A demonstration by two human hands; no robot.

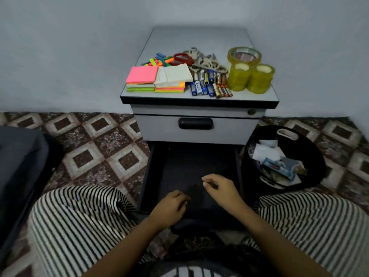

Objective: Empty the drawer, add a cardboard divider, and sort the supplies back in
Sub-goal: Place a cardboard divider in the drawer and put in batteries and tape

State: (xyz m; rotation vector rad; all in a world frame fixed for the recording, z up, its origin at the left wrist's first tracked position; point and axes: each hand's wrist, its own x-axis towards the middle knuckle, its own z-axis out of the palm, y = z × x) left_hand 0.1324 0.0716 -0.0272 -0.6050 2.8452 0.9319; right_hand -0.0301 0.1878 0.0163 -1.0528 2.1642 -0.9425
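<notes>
Two hands: a person in striped trousers (79,226) holds both over the pulled-out bottom drawer (191,164) of a small grey cabinet (199,37).
Left hand (169,208): fingers loosely curled with nothing seen in them, above the drawer's near end.
Right hand (221,188): a little farther in, thumb tip meeting forefinger as in a pinch; whether anything lies between them cannot be told.
Drawer: dark inside, directly beneath both hands.
Supplies: all on the cabinet top, well apart from the hands. From left to right they are a stack of neon sticky notes topped in pink (141,76), a white paper pad (173,73), a cluster of blue and orange batteries (209,84) and three rolls of yellowish clear tape (249,74).
Behind them: loose coloured tabs (159,59) and red-handled scissors (183,57).
Writing: the battery labels are too blurred to read.
Right of drawer: a black plastic bin (311,156) holding crumpled paper, just beside the drawer's side.
</notes>
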